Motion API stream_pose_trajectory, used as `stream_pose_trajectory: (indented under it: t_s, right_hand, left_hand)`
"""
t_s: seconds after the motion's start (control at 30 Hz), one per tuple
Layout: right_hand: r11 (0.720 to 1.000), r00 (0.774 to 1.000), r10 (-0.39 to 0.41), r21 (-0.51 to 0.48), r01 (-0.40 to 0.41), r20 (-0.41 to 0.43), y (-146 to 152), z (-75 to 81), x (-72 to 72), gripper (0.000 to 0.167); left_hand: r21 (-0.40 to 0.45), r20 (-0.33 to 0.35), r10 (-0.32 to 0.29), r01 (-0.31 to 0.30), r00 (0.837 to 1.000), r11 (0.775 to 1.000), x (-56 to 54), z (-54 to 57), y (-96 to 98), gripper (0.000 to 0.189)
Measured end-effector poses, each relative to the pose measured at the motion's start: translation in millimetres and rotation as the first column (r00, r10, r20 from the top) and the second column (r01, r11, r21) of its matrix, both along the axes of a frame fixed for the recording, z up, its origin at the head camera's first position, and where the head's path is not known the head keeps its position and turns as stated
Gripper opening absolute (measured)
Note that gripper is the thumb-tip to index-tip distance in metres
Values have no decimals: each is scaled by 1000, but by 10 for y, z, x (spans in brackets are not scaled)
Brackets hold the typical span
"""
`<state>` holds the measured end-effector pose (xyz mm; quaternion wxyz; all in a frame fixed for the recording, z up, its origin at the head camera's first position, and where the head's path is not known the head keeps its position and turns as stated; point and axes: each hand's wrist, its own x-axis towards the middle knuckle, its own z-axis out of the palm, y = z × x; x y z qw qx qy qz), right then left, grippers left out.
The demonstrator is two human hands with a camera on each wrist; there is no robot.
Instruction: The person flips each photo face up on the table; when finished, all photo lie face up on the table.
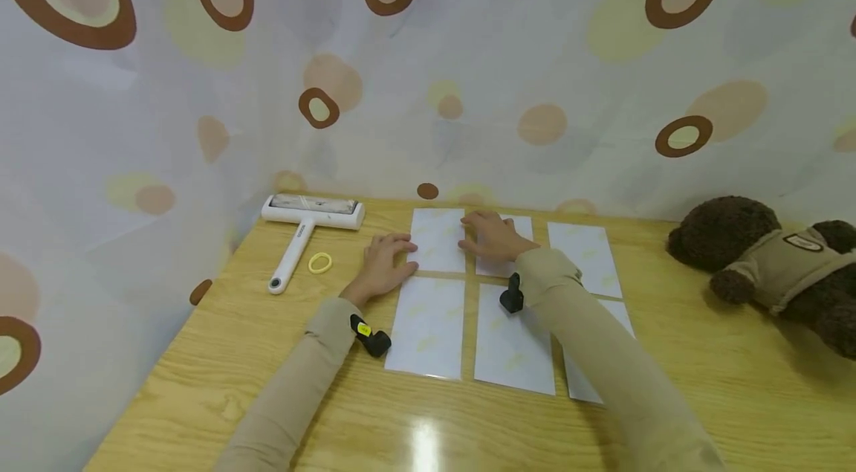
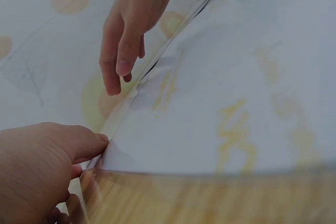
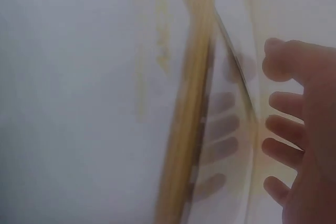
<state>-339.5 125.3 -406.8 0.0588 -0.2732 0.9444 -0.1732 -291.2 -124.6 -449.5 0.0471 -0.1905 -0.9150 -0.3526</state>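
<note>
Glossy white sheets with faint yellow marks lie in two rows on the wooden table. At the left edge of the far-left sheet (image 1: 438, 241) is my left hand (image 1: 383, 265). In the left wrist view its thumb (image 2: 86, 142) pinches the clear corner of a sheet against the fingers underneath. My right hand (image 1: 496, 236) reaches over the far middle sheet (image 1: 521, 227), fingertips by the far-left sheet's right edge. The right wrist view has its fingers (image 3: 286, 127) spread and slightly bent beside a sheet's edge, holding nothing.
A white lint roller (image 1: 294, 249) and a yellow ring (image 1: 319, 263) lie left of the sheets. On the right lies a brown teddy bear (image 1: 776, 271) in a beige shirt. A dotted curtain (image 1: 401, 70) hangs behind the wooden table (image 1: 361, 412).
</note>
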Motion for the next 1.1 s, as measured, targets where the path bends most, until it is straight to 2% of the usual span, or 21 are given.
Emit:
stream_pose_trajectory:
  t_s: [0.1, 0.23, 0.47, 0.8, 0.97, 1.1]
  right_hand:
    - [1000, 1000, 8, 10, -8, 1, -98, 14, -70, 61]
    - [997, 1000, 15, 79, -16, 13, -213, 18, -180, 73]
    - [986, 998, -12, 167, 2, 57, -330, 38, -348, 96]
    - [979, 999, 14, 201, -22, 40, -378, -31, -520, 98]
    - [975, 999, -13, 221, 3, 46, -392, 33, -515, 100]
    - [976, 999, 1, 218, -12, 48, -447, 104, -499, 101]
  left_hand:
    - [-2, -11, 1, -1, 1000, 1000, -22, 27, -18, 34]
    - [-5, -20, -1, 0, 1000, 1000, -26, 54, -17, 35]
    - [-17, -27, -3, 3, 1000, 1000, -30, 38, -15, 34]
    - [-15, -30, 9, -9, 1000, 1000, -9, 7, -11, 32]
    - [-15, -27, 8, -8, 1000, 1000, -17, 9, -2, 32]
    - [-22, -8, 21, -21, 1000, 1000, -16, 17, -24, 30]
